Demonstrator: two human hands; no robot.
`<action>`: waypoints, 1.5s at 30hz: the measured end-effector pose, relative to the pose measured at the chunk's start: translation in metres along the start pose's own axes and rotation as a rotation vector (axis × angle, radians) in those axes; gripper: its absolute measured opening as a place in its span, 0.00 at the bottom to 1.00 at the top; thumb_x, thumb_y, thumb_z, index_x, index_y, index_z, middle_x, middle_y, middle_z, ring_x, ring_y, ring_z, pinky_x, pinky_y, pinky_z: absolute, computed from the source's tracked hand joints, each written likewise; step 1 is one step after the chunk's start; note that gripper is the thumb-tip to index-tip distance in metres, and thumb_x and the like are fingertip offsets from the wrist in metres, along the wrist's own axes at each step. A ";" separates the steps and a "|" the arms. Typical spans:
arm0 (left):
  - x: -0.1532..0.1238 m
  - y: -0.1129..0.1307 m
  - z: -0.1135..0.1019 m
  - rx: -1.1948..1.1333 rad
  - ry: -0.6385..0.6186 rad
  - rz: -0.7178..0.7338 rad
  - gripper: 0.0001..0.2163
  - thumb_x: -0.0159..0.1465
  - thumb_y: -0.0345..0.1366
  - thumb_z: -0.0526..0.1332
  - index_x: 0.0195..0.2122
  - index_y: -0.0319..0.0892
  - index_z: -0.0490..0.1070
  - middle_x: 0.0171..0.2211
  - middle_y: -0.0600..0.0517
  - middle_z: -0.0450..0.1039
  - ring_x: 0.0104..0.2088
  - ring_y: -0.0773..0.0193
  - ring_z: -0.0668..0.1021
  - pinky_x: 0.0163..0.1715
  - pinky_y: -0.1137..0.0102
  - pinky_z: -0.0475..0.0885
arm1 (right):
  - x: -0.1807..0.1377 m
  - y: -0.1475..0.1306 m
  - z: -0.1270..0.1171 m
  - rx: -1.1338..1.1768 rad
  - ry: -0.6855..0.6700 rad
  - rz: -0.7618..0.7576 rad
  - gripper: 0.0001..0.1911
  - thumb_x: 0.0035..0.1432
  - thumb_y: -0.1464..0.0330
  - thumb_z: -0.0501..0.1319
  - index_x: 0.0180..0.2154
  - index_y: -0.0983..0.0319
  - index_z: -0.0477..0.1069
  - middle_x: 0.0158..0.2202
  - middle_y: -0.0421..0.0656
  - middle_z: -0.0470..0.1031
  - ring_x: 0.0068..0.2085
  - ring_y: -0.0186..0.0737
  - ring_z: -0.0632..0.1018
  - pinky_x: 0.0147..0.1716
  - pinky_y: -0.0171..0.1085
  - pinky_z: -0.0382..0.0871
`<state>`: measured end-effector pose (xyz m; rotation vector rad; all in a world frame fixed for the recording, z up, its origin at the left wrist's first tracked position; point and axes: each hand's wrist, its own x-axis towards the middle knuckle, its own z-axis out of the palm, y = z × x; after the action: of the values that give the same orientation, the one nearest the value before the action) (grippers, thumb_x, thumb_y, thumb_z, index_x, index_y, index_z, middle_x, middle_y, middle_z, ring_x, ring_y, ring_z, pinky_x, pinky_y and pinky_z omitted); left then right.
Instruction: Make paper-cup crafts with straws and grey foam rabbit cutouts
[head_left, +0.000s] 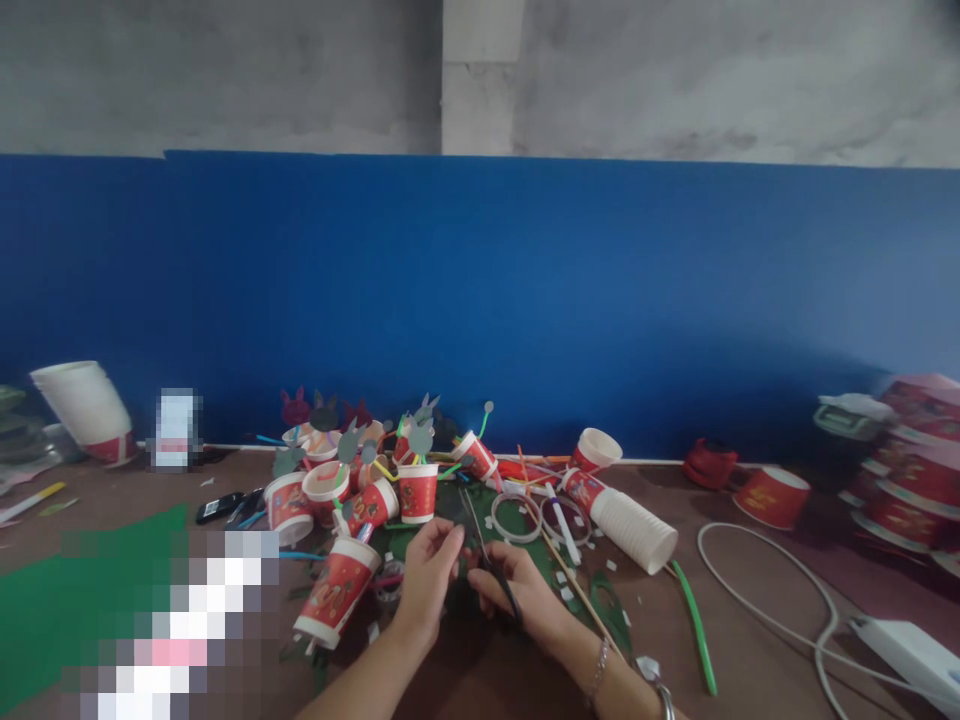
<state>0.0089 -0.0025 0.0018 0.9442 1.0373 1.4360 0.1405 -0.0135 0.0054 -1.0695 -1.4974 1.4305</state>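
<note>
My left hand (427, 575) pinches a small dark piece of paper (459, 540) at its fingertips, low in the middle of the view. My right hand (517, 590) is closed round black scissors (487, 560), whose blades point up and away toward that piece. Both hands hover over a brown table (750, 640) strewn with green scraps. Just left of my left hand lies a tipped red paper cup (336, 590). Behind the hands stand several red cups (417, 492) with coloured straws and grey paper cut-outs stuck in them.
A stack of white-lined cups (628, 528) lies on its side at right, beside tape rings (517, 515) and a green straw (697, 625). A white cable (780, 600) runs to a white box (911, 655). Red bowls (907, 480) are stacked far right. Green sheet (97, 580) at left; blue wall behind.
</note>
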 end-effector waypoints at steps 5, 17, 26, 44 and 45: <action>-0.003 0.004 0.001 0.005 -0.006 -0.021 0.15 0.50 0.45 0.65 0.24 0.40 0.64 0.16 0.60 0.63 0.16 0.75 0.61 0.17 0.78 0.53 | 0.001 0.001 -0.001 -0.006 -0.006 -0.010 0.22 0.45 0.51 0.64 0.29 0.64 0.66 0.16 0.34 0.65 0.18 0.28 0.66 0.18 0.29 0.59; -0.006 0.010 0.004 -0.016 -0.002 -0.057 0.16 0.47 0.47 0.66 0.23 0.41 0.64 0.16 0.59 0.65 0.16 0.75 0.61 0.16 0.79 0.52 | 0.002 0.002 -0.001 -0.059 0.010 -0.006 0.23 0.45 0.50 0.63 0.28 0.64 0.66 0.15 0.33 0.63 0.17 0.27 0.63 0.17 0.28 0.56; -0.004 0.008 0.003 -0.029 0.032 -0.072 0.17 0.46 0.48 0.67 0.24 0.41 0.64 0.16 0.60 0.63 0.16 0.74 0.64 0.15 0.80 0.52 | 0.002 -0.003 -0.001 -0.089 0.010 0.025 0.20 0.44 0.52 0.65 0.25 0.63 0.66 0.14 0.33 0.62 0.15 0.27 0.62 0.15 0.28 0.54; -0.002 0.006 0.001 0.004 -0.013 -0.071 0.16 0.48 0.46 0.66 0.23 0.41 0.62 0.14 0.62 0.59 0.14 0.76 0.58 0.14 0.80 0.48 | -0.002 -0.009 -0.005 -0.063 -0.021 0.043 0.19 0.44 0.54 0.65 0.25 0.63 0.67 0.14 0.33 0.63 0.16 0.28 0.64 0.16 0.28 0.56; -0.002 0.005 0.001 0.002 -0.008 -0.068 0.16 0.49 0.46 0.66 0.23 0.41 0.62 0.14 0.62 0.58 0.14 0.76 0.59 0.15 0.80 0.49 | -0.002 -0.009 -0.005 -0.063 -0.023 0.045 0.19 0.44 0.54 0.65 0.25 0.63 0.67 0.14 0.33 0.63 0.16 0.28 0.63 0.16 0.28 0.56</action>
<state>0.0082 -0.0042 0.0072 0.9079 1.0554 1.3743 0.1456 -0.0134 0.0146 -1.1346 -1.5524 1.4392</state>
